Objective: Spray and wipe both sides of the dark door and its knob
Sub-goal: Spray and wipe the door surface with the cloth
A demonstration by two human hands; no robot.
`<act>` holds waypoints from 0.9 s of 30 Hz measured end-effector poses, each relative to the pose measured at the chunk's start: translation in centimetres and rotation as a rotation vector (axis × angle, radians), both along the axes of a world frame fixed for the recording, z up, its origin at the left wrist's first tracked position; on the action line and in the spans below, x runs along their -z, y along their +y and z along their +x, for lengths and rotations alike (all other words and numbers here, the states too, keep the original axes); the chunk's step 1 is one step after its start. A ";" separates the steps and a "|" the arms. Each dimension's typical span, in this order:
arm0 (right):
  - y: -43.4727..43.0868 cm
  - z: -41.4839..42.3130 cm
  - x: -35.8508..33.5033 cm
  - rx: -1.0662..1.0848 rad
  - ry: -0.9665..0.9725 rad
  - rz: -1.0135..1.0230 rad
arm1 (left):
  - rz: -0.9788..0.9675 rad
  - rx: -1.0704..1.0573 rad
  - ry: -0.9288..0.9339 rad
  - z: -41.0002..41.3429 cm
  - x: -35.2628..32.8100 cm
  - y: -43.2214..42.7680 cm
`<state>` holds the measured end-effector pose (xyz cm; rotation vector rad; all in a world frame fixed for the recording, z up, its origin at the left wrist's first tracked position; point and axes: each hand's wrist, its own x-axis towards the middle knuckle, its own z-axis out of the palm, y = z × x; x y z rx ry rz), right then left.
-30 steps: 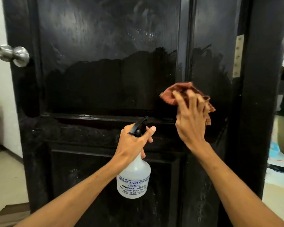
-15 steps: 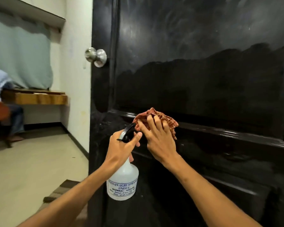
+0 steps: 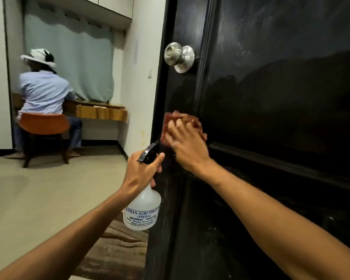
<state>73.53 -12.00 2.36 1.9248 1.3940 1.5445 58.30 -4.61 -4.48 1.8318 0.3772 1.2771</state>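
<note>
- While the blurred fingers of the right hand (image 3: pixel 187 146) lie spread on the reddish cloth (image 3: pixel 170 120), they press it flat against the dark door (image 3: pixel 271 98) near its edge, below the knob (image 3: pixel 179 56).
- The left hand (image 3: pixel 141 172) curls round the neck of the spray bottle (image 3: pixel 142 211), just beside that edge.

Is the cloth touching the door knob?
No, the right hand presses the cloth on the door below the knob, apart from it.
</note>
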 end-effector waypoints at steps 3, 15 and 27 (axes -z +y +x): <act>2.0 0.4 3.6 0.035 -0.004 -0.308 | 0.036 -0.020 0.026 -0.4 1.7 1.0; -1.2 2.4 10.4 0.051 -0.016 -0.440 | 0.019 0.003 0.055 -1.2 4.9 0.1; -12.2 1.3 9.2 0.124 0.073 -0.047 | 0.006 0.144 0.090 -1.7 5.9 -6.5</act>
